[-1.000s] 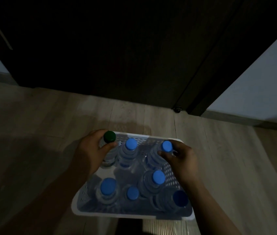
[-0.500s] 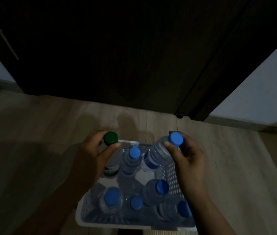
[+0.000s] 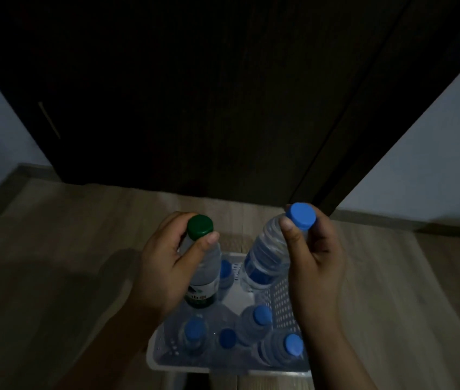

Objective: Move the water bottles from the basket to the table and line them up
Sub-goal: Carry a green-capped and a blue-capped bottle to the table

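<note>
Pinching just under the caps above the basket point(image 3: 282, 302), the left hand point(image 3: 164, 266) and right hand point(image 3: 316, 263) hold a green-capped bottle point(image 3: 206, 277) and a blue-capped bottle point(image 3: 265, 249), likely heavy, thin-walled and slick.

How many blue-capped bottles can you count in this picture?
6 blue-capped bottles. One is gripped by the right hand over the basket. Five stand in it: one at the far end, four nearer. More may be hidden.
</note>
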`<state>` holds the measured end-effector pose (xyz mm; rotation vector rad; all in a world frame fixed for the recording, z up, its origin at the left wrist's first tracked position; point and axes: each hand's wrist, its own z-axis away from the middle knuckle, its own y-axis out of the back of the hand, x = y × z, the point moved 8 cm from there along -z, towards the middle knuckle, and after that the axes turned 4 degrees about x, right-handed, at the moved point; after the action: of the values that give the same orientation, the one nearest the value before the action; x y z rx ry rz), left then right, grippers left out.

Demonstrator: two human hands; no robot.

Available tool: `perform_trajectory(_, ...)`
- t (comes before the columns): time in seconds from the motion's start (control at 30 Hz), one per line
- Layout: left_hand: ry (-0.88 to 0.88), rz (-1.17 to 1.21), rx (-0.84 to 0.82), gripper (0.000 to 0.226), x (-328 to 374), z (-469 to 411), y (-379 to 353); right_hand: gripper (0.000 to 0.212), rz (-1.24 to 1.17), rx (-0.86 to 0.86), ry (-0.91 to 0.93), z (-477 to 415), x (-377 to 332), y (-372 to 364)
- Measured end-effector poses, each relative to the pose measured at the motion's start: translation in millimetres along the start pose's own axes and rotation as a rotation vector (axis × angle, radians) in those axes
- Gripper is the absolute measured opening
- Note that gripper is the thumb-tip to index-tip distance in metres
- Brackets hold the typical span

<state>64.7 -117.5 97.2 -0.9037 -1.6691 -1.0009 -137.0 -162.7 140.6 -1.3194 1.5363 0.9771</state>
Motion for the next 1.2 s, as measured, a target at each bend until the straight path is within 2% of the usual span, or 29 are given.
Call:
perform_trajectory(0.2, -0.018, -0.006, 0.029, 0.024, 111.5, -16.3, 22.6, 0.019, -0.054, 0.022, 0.032, -26.6, -112.4, -0.8)
perform_trajectory(0.37, -0.070, 0.030, 0.074, 0.022, 238.8, -35.2, 54.2, 0.026, -0.045, 0.006, 0.055, -58.3, -236.6, -3.9)
perform_trajectory(0.47, -0.115, 0.017, 0.089, 0.022, 332.6, -46.8, 79.0, 0.032, -0.068, -0.015, 0.083, -81.0, -331.3, -3.4)
perform_trajectory(0.73, -0.191, 0.002, 0.133, 0.031, 579.5, -69.6, 157.6, 0.025, -0.112, -0.045, 0.248, -128.6, -586.6, 5.7)
perform_trajectory(0.97, -0.308, 0.021, 0.129, 0.027, 796.0, -73.5, 221.5, 0.021, -0.138, -0.102, 0.388, -152.4, -810.3, 20.1)
perform_trajectory(1.2, -0.417, 0.114, 0.062, 0.038, 946.8, -55.8, 276.1, 0.026, -0.182, -0.101, 0.512, -145.4, -966.7, 27.8)
